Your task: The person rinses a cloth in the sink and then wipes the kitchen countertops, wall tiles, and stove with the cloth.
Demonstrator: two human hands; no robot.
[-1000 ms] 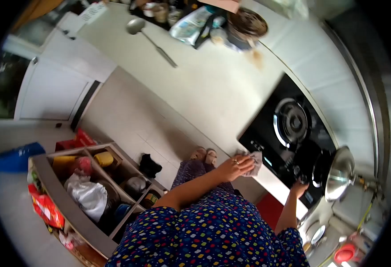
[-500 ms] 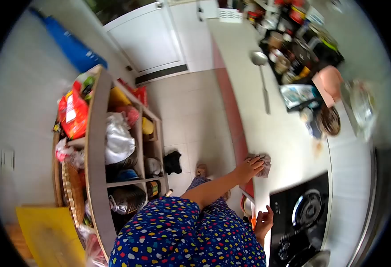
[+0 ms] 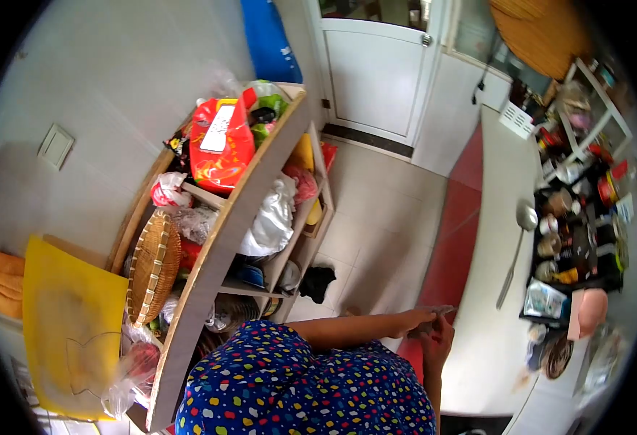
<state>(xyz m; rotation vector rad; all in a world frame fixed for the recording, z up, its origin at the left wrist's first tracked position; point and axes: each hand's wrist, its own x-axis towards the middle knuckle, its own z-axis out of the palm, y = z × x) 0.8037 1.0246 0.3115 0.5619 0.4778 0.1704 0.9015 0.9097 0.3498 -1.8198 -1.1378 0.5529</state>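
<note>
A greyish-brown cloth (image 3: 424, 330) is between my two hands at the front edge of the white counter (image 3: 510, 163), above its red cabinet front. My left hand (image 3: 408, 322) comes from the left, its fingers closed on the cloth. From below, my right hand (image 3: 439, 339) rises with its fingers pinching the cloth's other side. Much of the cloth is hidden by the fingers. Further along the counter lies a metal ladle (image 3: 526, 219) with a long handle, apart from both hands.
Jars and bottles crowd a black tray (image 3: 576, 239) along the wall. The black stove (image 3: 471, 425) shows barely at the bottom. On the left, a shelf unit (image 3: 224, 250) holds bags, a woven basket (image 3: 154, 268) and a red bag (image 3: 221, 145). A white door (image 3: 376, 80) stands at the back.
My left hand has lifted the cloth off the counter and drawn it back to the edge. My right hand has come up and taken hold of it. The view has swung left.
</note>
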